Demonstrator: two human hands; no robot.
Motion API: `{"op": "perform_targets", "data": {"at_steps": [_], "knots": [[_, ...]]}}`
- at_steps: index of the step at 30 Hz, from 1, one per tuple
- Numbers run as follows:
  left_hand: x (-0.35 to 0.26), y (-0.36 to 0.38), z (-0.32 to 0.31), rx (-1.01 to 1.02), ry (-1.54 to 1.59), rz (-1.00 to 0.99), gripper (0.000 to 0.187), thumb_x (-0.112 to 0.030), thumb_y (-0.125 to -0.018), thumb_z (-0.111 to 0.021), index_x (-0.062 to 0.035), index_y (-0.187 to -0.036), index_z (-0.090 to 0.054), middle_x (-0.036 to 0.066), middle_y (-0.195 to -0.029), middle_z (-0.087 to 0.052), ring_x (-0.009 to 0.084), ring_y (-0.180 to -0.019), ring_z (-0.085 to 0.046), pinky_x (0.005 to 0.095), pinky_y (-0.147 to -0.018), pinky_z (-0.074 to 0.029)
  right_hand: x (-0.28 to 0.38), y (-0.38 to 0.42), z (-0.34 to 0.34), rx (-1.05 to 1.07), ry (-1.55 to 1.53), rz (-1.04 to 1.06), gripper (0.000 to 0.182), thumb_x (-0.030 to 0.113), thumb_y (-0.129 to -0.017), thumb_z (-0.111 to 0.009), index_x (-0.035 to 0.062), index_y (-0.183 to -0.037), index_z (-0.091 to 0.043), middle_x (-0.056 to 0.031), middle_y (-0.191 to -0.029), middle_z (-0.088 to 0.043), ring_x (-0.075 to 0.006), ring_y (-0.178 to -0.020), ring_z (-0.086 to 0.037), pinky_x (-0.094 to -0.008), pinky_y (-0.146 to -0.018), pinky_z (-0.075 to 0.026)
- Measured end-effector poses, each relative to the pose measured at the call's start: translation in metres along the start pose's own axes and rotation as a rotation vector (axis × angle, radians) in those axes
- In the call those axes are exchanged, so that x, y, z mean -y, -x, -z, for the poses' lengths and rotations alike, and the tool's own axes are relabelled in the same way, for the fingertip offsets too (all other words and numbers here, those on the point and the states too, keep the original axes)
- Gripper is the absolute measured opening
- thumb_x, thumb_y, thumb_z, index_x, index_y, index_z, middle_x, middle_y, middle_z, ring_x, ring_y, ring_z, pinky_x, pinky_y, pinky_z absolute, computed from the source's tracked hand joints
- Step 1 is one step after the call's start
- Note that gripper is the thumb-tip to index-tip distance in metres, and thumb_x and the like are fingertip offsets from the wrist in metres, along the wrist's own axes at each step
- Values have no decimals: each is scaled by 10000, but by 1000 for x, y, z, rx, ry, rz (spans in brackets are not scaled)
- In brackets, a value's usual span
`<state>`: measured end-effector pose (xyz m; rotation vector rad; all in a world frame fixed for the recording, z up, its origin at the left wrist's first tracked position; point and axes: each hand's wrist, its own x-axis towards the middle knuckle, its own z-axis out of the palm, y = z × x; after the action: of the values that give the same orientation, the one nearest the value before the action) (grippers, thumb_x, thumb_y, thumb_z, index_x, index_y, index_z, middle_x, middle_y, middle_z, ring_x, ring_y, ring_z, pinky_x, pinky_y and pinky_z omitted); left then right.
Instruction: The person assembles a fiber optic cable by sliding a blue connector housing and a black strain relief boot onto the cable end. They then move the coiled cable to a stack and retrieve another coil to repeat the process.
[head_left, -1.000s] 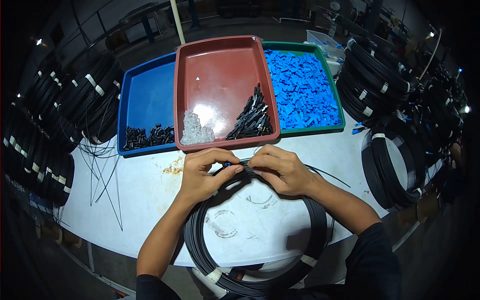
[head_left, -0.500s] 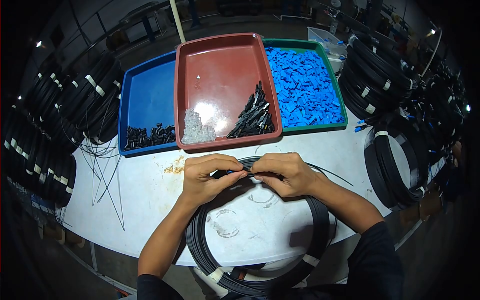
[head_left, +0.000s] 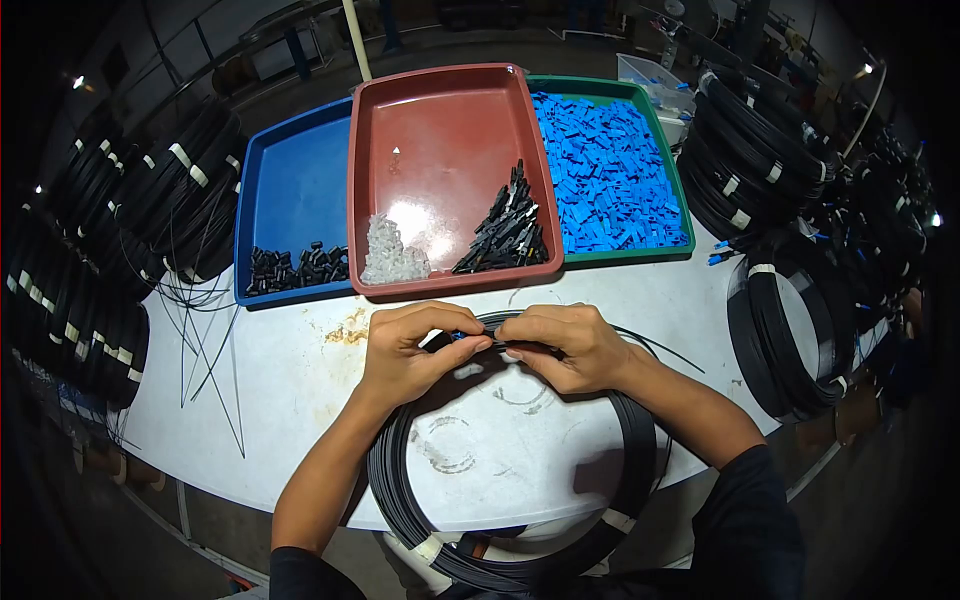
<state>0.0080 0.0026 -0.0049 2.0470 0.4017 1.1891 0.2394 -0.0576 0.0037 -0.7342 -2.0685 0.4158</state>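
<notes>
A coil of black cable (head_left: 388, 470), bound with white tape, hangs partly over the table's front edge. Above its far side my left hand (head_left: 418, 348) is closed in a pinch, with a small blue connector (head_left: 459, 335) showing between thumb and fingers. My right hand (head_left: 562, 345) pinches close beside it, the fingertips of both hands nearly meeting. What lies between the right fingertips is mostly hidden, though it appears to be the thin black cable end. A loose cable tail (head_left: 665, 350) sticks out to the right behind my right hand.
Ahead stand a blue tray (head_left: 298, 190) with black sleeves, a red tray (head_left: 450, 130) with clear and black pieces, and a green tray (head_left: 688, 235) full of blue pieces. Taped cable coils flank the white table (head_left: 270, 420) left (head_left: 190, 150) and right (head_left: 760, 340).
The fingers shift slightly at the pinch, and a little more blue shows in my left hand. The coil and trays stay nearly the same, with a slight camera shift.
</notes>
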Motion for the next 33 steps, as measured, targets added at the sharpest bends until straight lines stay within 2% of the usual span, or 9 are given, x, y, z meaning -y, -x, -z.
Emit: {"op": "perform_targets", "data": {"at_steps": [11, 14, 16, 17, 19, 22, 29, 32, 33], "knots": [[1, 0, 1, 5, 24, 5, 165, 89, -778, -807, 55, -922, -735, 163, -928, -745, 198, -852, -723, 302, -782, -580, -2, 1, -1, 5, 14, 35, 286, -40, -813, -712, 3, -1092, -668, -144, -843, -669, -302, -700, -660, -383, -629, -525], [5, 3, 0, 3, 40, 25, 221, 93, -785, -802, 56, -987, -722, 157, -938, -738, 196, -870, -721, 303, -793, -580, -2, 1, -2, -14, 3, 19, 296, -38, -812, -713, 10, -1101, -668, -142, -851, -672, -304, -702, -662, -384, -631, -527], [7, 5, -4, -59, 184, 78, 326, 44, -815, -805, 42, -1122, -696, 129, -1036, -730, 164, -907, -719, 280, -815, -588, -1, 0, -2, -21, 14, 30, 302, -36, -811, -712, 15, -1106, -670, -140, -852, -672, -304, -700, -663, -383, -627, -527], [8, 6, -4, -59, 184, 78, 326, 44, -815, -805, 42, -1122, -696, 129, -1036, -730, 164, -907, -719, 280, -815, -588, -2, 1, -2, -21, 14, 31, 302, -36, -811, -712, 15, -1106, -670, -140, -852, -672, -304, -700, -663, -383, -627, -527], [10, 6, -3, -43, 218, 112, 401, 51, -834, -789, 51, -1202, -631, 128, -1066, -705, 172, -960, -715, 287, -855, -593, -4, 1, -3, -32, 21, 46, 300, -37, -809, -711, 15, -1103, -672, -138, -850, -671, -301, -696, -663, -381, -623, -528], [4, 3, -5, -71, 269, 141, 366, 57, -842, -779, 43, -1173, -623, 127, -1020, -706, 178, -972, -718, 296, -861, -595, -2, 1, -2, -18, 37, 15, 299, -38, -809, -709, 15, -1101, -676, -136, -845, -669, -297, -692, -662, -378, -620, -529], [11, 6, -2, -17, 206, 104, 293, 63, -845, -770, 37, -1098, -625, 139, -1032, -699, 187, -964, -721, 309, -852, -601, -2, 0, -2, -25, 44, 47, 289, -32, -812, -710, 13, -1095, -671, -133, -841, -665, -294, -694, -661, -375, -616, -528], [12, 5, -2, -45, 317, 168, 259, 77, -838, -765, 34, -1042, -612, 130, -997, -691, 183, -911, -719, 310, -844, -605, -1, -1, -3, -65, 86, 40, 261, -33, -825, -702, 13, -1080, -669, -137, -854, -664, -298, -702, -663, -376, -626, -529], [13, 5, -4, -105, 401, 192, 239, 83, -839, -756, 32, -1014, -601, 120, -963, -683, 178, -872, -715, 314, -844, -607, -1, 0, -4, -139, 103, -16, 244, -31, -832, -700, 12, -1071, -669, -138, -863, -663, -300, -715, -664, -376, -636, -530]]}}
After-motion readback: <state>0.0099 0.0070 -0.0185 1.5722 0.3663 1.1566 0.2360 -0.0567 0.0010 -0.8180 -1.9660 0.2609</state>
